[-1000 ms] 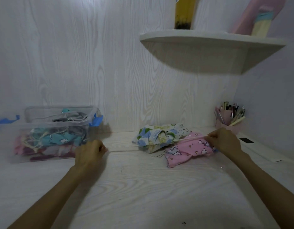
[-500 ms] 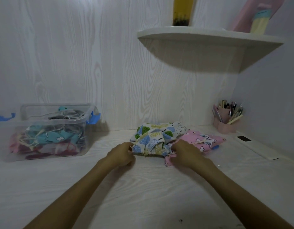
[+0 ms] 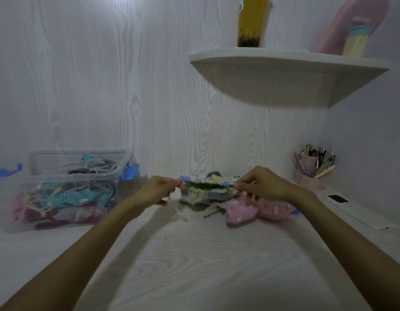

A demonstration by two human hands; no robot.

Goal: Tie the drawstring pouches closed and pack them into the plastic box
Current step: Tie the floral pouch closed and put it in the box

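Since half second ago: blue-green floral fabric drawstring pouch (image 3: 206, 187) lifted off desk, mouth gathered tight, frame centre. Left hand (image 3: 159, 189) pinching cord at left end; right hand (image 3: 260, 186) pinching cord at right. Likely cinching done, knot next. Pink printed pouch (image 3: 259, 209) waiting lower right. Clear plastic box (image 3: 66, 189) at left, part filled.

The gathered fabric drawstring pouch (image 3: 206, 186) carries a blue, green and cream print. The soft pink fabric pouch (image 3: 259, 209) bears small white figures. The clear plastic box (image 3: 77, 176) has blue latches and contains teal pouches with white clouds, plus grey and red ones. The wood-grain desk surface (image 3: 194, 265) is whitish. The square pen holder (image 3: 311, 178) is pink.
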